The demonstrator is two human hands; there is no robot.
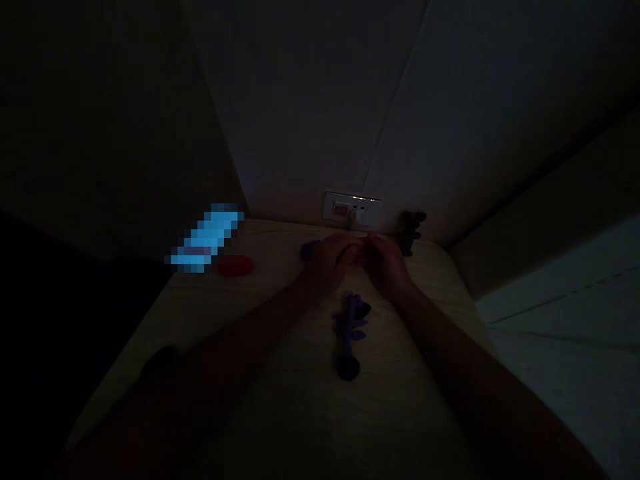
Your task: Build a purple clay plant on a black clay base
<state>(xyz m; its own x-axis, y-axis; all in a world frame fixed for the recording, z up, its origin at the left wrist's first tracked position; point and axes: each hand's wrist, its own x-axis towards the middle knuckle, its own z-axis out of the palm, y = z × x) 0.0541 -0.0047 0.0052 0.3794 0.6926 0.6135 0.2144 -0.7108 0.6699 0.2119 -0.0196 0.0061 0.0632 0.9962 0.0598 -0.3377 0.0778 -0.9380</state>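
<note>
The purple piece lies between the forearms, long axis toward the wall, its dark round end nearest the person. Left hand and right hand curl close together; darkness hides any grip.

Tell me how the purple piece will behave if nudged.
The purple piece looks fairly stiff, its stem lying straight. Its wide round end may make it pivot rather than slide evenly. The thin side prongs would probably check any rolling.

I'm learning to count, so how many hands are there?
2: the left hand by the blue thing, and the right hand near the dark figure. Darkness may hide more.
</note>
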